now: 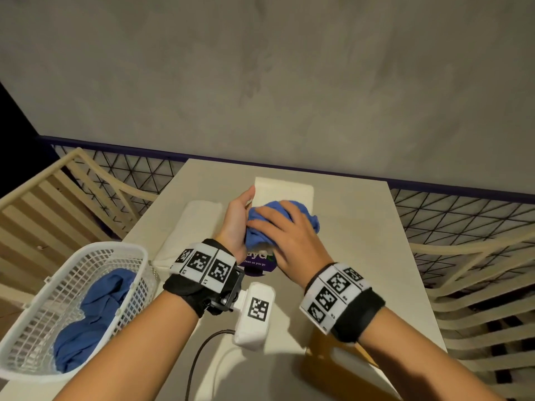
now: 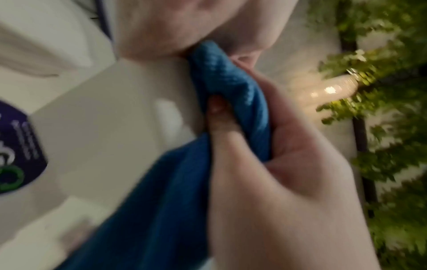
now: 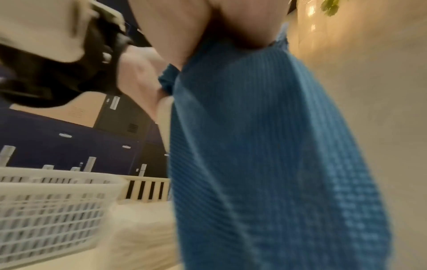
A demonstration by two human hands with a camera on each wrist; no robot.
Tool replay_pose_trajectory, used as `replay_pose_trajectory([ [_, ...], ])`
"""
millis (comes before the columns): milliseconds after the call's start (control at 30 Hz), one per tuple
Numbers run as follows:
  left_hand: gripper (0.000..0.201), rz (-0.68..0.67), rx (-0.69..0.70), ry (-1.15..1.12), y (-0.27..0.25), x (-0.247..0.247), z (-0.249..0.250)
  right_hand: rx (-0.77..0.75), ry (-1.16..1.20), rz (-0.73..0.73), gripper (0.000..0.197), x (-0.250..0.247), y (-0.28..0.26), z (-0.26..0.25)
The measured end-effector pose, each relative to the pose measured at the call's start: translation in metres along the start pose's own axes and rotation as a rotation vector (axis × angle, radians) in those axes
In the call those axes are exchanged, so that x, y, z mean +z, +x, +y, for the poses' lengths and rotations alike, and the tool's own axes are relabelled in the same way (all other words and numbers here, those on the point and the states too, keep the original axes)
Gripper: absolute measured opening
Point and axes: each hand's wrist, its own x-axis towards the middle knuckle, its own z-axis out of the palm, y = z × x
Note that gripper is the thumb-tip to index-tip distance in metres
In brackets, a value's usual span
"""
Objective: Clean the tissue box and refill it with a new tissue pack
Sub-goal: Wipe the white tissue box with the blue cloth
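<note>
- The table (image 1: 362, 256) is a pale, off-white rectangle standing against a grey wall.
- A white mesh basket (image 1: 95, 256) sits at its near left corner, with blue cloth (image 1: 95, 314) inside.
- A soft white pack (image 1: 191, 227) lies left of centre.
- A white box (image 1: 289, 189) stands toward the far edge.
- A round purple sticker (image 1: 254, 266) with white lettering lies flat at the middle.
- A brown item (image 1: 327, 360) shows near the front right, mostly hidden.

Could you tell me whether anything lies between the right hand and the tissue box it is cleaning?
Yes: the blue cloth is bunched between the right hand and the tissue box. The left hand grips the cloth's left edge.
</note>
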Motion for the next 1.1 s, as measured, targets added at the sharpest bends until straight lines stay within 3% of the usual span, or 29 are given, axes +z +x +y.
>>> replay_pose_trajectory([
  [167,0.036,0.114,0.159,0.107,0.002,0.004,0.004,0.206,0.113,-0.011,0.049,-0.006,0.029,0.003],
  [367,0.038,0.080,0.078,0.202,-0.003,-0.002,0.011,0.446,0.173,-0.031,0.049,-0.010,0.025,0.003],
  [567,0.039,0.094,0.091,0.219,-0.002,-0.003,0.010,0.417,0.199,-0.075,0.037,-0.017,0.055,0.012],
  [733,0.039,0.112,0.113,0.160,-0.003,-0.012,0.016,0.415,0.129,-0.012,0.042,-0.016,0.027,0.016],
  [867,0.043,0.105,0.064,0.090,-0.003,-0.008,0.017,0.211,0.005,0.025,0.044,0.004,0.002,-0.017],
  [933,0.045,0.145,0.019,0.109,-0.002,-0.003,0.013,0.143,0.057,0.016,0.039,0.013,-0.003,-0.026],
  [1100,0.049,0.106,0.023,0.171,0.002,0.001,0.000,0.199,0.292,-0.030,0.044,0.007,0.010,0.003],
])
